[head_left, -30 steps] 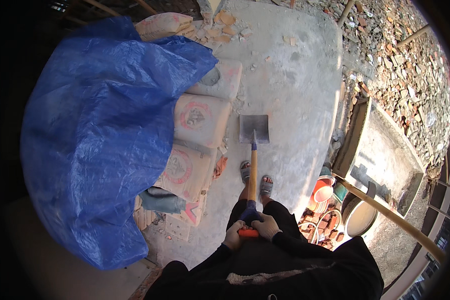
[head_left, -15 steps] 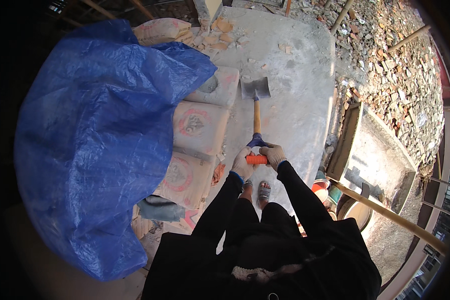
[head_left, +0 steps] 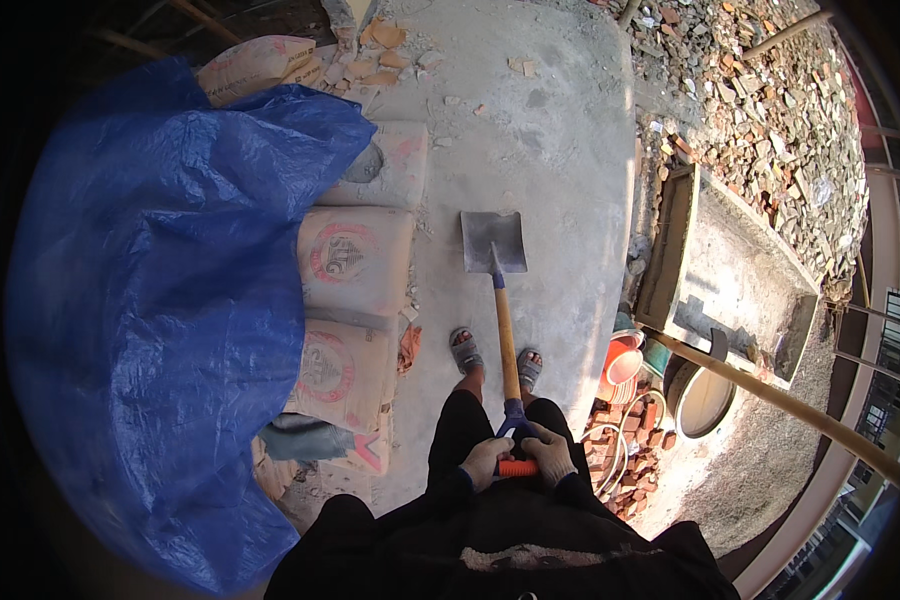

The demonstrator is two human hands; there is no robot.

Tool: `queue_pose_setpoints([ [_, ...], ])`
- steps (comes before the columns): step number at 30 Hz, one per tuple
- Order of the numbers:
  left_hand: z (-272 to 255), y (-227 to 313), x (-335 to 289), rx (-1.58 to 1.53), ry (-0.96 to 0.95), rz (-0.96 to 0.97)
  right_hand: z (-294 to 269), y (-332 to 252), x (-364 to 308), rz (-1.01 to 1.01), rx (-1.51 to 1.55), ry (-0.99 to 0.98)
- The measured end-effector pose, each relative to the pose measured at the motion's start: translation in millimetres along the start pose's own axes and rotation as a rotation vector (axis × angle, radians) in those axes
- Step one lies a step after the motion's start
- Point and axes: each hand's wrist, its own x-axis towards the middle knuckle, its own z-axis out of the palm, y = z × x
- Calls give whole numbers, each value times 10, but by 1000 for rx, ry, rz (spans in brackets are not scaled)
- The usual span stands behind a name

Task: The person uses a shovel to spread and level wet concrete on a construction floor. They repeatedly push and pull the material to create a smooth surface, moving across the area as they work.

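A shovel [head_left: 507,335] with a square grey metal blade, a wooden shaft and a blue D-shaped grip with an orange crossbar stretches away from my body. My left hand [head_left: 485,463], in a pale work glove, is closed on the left side of the grip. On its right side my right hand [head_left: 548,455], gloved alike, is closed too. The blade lies over the concrete floor beyond my sandalled feet; whether it touches the floor I cannot tell.
Paper cement bags [head_left: 355,262] lie stacked at the left, partly under a blue tarpaulin [head_left: 160,300]. At the right stand a mortar trough [head_left: 735,285], a bamboo pole [head_left: 780,405], orange buckets [head_left: 622,362] and a round tub [head_left: 705,400]. Rubble [head_left: 770,130] covers the far right.
Both hands have drawn the shovel back toward my body, and its blade has come nearer. My arms have bent. The view has shifted, showing both feet and more bricks at the right.
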Motion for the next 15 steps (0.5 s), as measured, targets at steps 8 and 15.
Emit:
queue_pose_setpoints([
  [8,904,1841,900,-332,-138,416,-119,-1184,1539,-148,509,122],
  [15,1458,420,567,-371,-268,122,-1011,-584,510,-265,317,304],
])
